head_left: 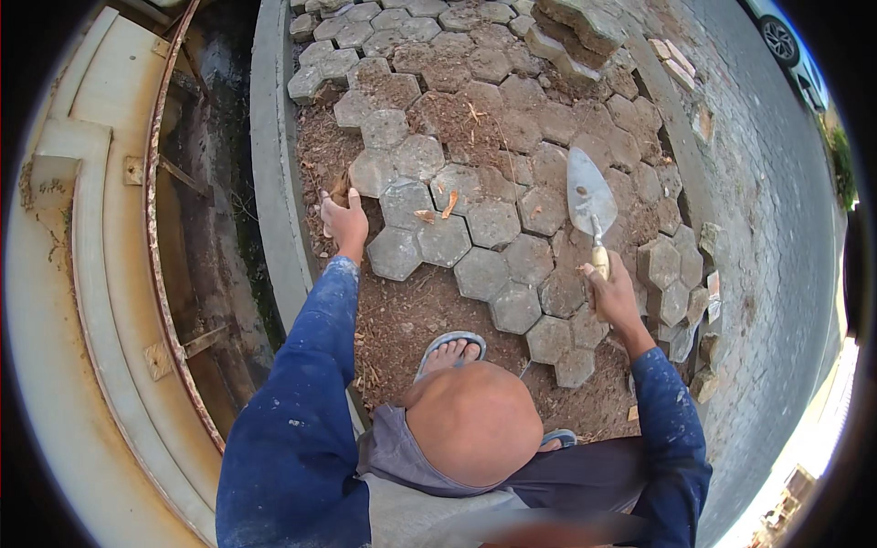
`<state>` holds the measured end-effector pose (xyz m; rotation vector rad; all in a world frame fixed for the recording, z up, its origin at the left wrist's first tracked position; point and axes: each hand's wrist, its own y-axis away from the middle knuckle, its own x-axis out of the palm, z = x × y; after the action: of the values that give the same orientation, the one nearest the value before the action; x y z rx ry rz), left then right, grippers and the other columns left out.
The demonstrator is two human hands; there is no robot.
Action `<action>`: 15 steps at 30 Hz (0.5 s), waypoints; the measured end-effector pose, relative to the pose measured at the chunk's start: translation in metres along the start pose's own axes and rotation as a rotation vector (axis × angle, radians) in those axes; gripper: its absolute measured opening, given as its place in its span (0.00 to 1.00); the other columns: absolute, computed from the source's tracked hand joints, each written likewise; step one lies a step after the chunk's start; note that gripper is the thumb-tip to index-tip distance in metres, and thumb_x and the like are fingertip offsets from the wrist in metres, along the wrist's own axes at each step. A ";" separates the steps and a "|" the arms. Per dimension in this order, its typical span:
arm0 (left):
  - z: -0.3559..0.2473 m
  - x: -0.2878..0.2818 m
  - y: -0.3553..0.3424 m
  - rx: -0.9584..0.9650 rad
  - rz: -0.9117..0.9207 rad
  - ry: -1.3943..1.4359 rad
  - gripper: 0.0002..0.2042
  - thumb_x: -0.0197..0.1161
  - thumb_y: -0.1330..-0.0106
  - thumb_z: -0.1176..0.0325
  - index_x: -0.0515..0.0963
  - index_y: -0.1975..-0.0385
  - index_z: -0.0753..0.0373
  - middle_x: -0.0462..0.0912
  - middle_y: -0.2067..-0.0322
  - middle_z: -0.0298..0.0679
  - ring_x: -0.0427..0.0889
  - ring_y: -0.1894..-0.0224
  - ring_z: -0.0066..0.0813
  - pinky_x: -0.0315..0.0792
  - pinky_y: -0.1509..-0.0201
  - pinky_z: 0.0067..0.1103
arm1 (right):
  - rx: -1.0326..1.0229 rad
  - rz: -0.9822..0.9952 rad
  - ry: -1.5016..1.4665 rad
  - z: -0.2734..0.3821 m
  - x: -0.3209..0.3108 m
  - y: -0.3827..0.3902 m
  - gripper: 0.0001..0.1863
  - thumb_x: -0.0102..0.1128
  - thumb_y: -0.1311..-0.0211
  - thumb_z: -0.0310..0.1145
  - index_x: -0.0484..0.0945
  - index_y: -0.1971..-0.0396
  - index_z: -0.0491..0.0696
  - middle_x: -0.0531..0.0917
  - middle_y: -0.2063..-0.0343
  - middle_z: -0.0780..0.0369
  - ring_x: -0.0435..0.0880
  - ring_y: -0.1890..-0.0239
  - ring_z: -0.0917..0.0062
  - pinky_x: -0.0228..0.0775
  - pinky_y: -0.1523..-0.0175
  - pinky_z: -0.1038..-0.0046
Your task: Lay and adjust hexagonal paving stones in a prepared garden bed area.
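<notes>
My right hand (614, 290) grips a trowel (592, 196) by its pale handle. The pointed grey blade lies over the hexagonal pavers (493, 222), facing away from me. At the left edge of the paving, my left hand (345, 223) is low over the soil with fingers and thumb curled. A small brown lump (340, 190) shows between its fingertips; I cannot make out what it is. Right beside that hand is a paver (372, 173) at the end of its row. Orange-brown chips (449, 204) lie on the pavers.
A concrete kerb (277, 164) runs along the left, with a ditch and a rusty metal edge (153, 183) beyond. Stacked pavers (671, 274) stand at right; more are piled (575, 41) at the far end. Bare soil (402, 320) surrounds my sandalled foot (449, 352). A car (790, 46) is on the road.
</notes>
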<state>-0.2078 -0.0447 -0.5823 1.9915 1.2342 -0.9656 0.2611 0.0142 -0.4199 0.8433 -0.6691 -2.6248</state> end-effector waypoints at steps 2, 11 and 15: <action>0.000 0.011 0.033 -0.045 0.087 0.004 0.42 0.51 0.28 0.39 0.48 0.23 0.60 0.46 0.24 0.58 0.45 0.23 0.61 0.48 0.23 0.49 | 0.025 0.020 -0.140 0.022 0.042 -0.037 0.14 0.60 0.29 0.38 0.71 0.55 0.44 0.74 0.78 0.65 0.73 0.85 0.82 0.66 0.81 0.74; -0.032 -0.002 0.050 -0.001 0.147 -0.242 0.36 0.45 0.25 0.39 0.49 0.22 0.46 0.40 0.23 0.59 0.41 0.23 0.65 0.45 0.25 0.56 | -0.211 0.175 0.091 0.112 0.129 -0.114 0.17 0.60 0.30 0.41 0.75 0.56 0.40 0.77 0.79 0.61 0.78 0.85 0.76 0.69 0.81 0.70; -0.034 -0.002 0.053 0.073 0.063 -0.320 0.33 0.44 0.24 0.38 0.48 0.22 0.38 0.36 0.23 0.58 0.39 0.23 0.67 0.45 0.26 0.60 | -0.082 0.061 -0.097 0.130 0.125 -0.145 0.16 0.60 0.29 0.41 0.76 0.58 0.41 0.77 0.81 0.64 0.77 0.86 0.78 0.68 0.81 0.72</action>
<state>-0.1505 -0.0396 -0.5556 1.8288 0.9673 -1.2553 0.0639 0.1284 -0.4596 0.6653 -0.5974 -2.6316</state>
